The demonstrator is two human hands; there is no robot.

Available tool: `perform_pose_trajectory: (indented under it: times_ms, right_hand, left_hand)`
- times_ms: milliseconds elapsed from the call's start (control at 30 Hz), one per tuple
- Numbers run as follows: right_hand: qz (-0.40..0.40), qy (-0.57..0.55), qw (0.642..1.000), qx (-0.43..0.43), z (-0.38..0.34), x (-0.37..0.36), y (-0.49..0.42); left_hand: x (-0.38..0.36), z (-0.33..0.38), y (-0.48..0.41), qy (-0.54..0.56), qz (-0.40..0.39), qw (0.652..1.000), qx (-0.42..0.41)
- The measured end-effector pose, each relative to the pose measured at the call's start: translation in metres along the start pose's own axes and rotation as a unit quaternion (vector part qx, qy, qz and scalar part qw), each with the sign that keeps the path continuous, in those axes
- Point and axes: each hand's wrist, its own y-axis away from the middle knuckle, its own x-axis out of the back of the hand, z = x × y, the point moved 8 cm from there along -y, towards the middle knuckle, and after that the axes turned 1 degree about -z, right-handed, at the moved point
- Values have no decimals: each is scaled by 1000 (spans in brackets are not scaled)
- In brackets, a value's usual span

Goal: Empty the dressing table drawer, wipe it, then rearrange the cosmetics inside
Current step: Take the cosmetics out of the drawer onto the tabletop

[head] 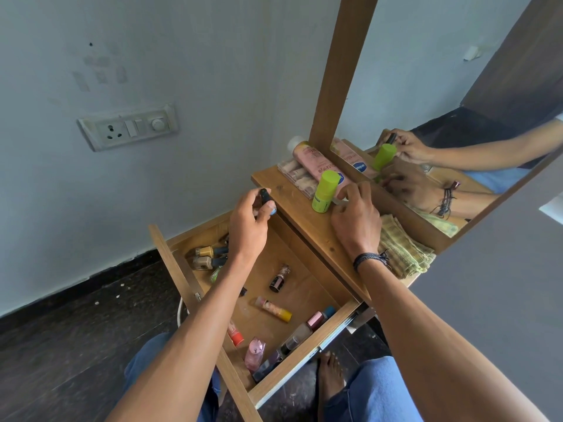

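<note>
Two grips: left grip [248, 222] pinches a dark-capped bottle [265, 198] over the drawer [307, 289]; right grip [355, 214] curls on the counter [292, 204] beside the green bottle [325, 192], hold unclear.

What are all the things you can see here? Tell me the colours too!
drawer: one, brown wood, pulled open
tabletop: one, brown wood, under the mirror
green bottle: one, green, upright on tabletop
pink bottle: one, pink, lying on tabletop
cloth: one, yellow-green, tabletop's right end
nail polishes: two, yellow and beige, drawer's far corner
tube: one, pink and yellow, drawer middle
dark bottle: one, black, drawer middle
other cosmetics: several, mixed colours, drawer's near end
socket: one, white, left wall
little bottle: one, dark cap, held above the drawer
left hand: one, holds little bottle
right hand: one, black wristband, beside green bottle
</note>
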Motion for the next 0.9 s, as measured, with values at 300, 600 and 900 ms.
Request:
perform_pose_trajectory:
  times_ms: [300, 600, 900]
  right_hand:
    - [-22, -22, 999, -16, 1, 0, -1]
    - [-59, -25, 998, -8, -2, -3, 1]
    - [-61, -61, 996, -18, -1, 0, 1]
  left_hand:
    - [-34, 38, -42, -79, -53, 995, -16]
    - [-66, 34, -43, -77, -113, 991, 1]
    - [-71, 18, -40, -91, -120, 988, 25]
